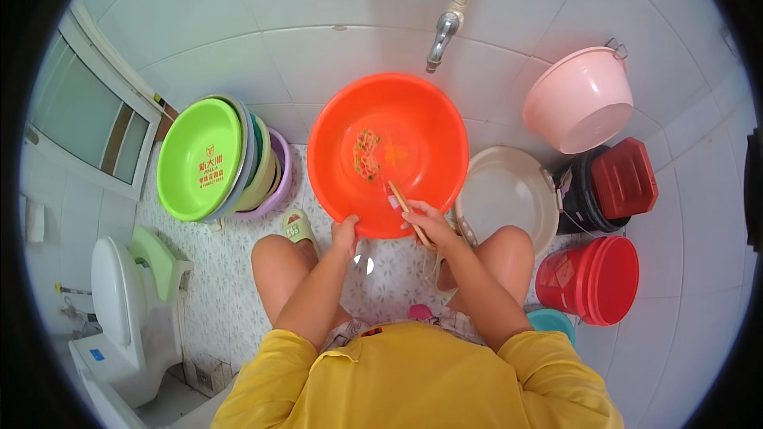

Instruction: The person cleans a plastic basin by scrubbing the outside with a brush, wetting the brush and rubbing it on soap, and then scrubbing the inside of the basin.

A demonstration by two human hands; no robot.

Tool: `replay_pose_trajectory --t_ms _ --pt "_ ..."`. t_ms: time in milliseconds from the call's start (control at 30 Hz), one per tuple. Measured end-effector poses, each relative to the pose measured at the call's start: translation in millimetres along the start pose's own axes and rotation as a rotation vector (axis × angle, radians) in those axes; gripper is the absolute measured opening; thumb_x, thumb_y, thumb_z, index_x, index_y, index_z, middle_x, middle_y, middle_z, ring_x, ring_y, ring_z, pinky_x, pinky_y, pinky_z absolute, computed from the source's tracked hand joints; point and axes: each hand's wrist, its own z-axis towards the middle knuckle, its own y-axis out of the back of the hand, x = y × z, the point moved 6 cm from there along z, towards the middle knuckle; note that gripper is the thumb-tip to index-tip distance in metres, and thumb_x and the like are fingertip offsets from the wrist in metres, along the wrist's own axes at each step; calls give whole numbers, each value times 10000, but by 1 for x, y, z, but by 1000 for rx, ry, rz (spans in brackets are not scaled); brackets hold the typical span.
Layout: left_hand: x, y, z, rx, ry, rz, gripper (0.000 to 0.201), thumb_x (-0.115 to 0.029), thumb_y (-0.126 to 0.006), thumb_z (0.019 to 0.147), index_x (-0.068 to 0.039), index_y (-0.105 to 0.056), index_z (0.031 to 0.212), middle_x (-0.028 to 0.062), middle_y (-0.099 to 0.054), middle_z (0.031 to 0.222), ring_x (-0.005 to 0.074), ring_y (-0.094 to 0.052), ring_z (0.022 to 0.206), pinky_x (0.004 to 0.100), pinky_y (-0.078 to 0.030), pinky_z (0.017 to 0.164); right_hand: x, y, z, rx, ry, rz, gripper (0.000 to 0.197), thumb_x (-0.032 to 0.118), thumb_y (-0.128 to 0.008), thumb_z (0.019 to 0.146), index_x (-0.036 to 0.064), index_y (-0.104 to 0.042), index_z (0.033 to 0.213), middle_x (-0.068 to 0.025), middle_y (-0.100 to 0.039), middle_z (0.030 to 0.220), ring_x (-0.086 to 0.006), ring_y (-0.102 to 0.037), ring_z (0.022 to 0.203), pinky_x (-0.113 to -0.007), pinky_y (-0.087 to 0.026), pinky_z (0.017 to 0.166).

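A large orange basin [433, 131] with a flower pattern inside stands tilted in front of me below the wall tap. My left hand [344, 236] is closed on its near rim, left of the middle. In my right hand [430, 222] is a slim wooden-handled brush [402, 199], its pinkish-white head pointing into the basin near the front wall. The fingers of my right hand wrap round the handle, close to the basin's rim. The undersides of both hands are hidden.
A metal tap [443, 40] hangs from the wall. Stacked basins, a green one [199, 139] in front, lean at left beside a toilet [119, 294]. At right are a whitish tub [509, 199], a pink bucket [576, 103], a black bucket [584, 195] and a red bucket [592, 280].
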Motion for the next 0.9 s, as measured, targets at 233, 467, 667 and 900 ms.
replay_pose_trajectory --t_ms 233,467,667,900 --pt "-2 5 20 -105 -161 -34 339 -86 -617 797 4 -540 1115 100 -623 1032 197 -626 846 328 -525 598 -45 25 55 -187 260 -571 725 121 -699 715 28 -336 1336 -191 -493 1243 -293 -500 1141 -340 -409 935" --pt "3 34 17 -319 -101 415 346 -266 -706 778 -1 -592 970 91 -629 819 181 -595 574 294 -502 465 -60 26 61 -288 196 -641 734 95 -636 736 93 -285 1380 -208 -500 1248 -333 -507 1136 -369 -412 933" --pt "15 45 16 -309 107 535 480 -464 -670 769 -23 -589 939 110 -603 655 171 -554 457 285 -471 400 -64 15 59 -269 45 -890 789 122 -625 760 149 -186 1415 -207 -544 1184 -377 -538 1066 -413 -428 901" --pt "17 40 27 -240 136 598 489 -497 -627 794 -57 -550 991 82 -579 607 167 -548 455 277 -475 409 -74 13 63 -230 79 -820 833 101 -584 785 192 -84 1445 -212 -471 1281 -378 -489 1136 -396 -400 942"
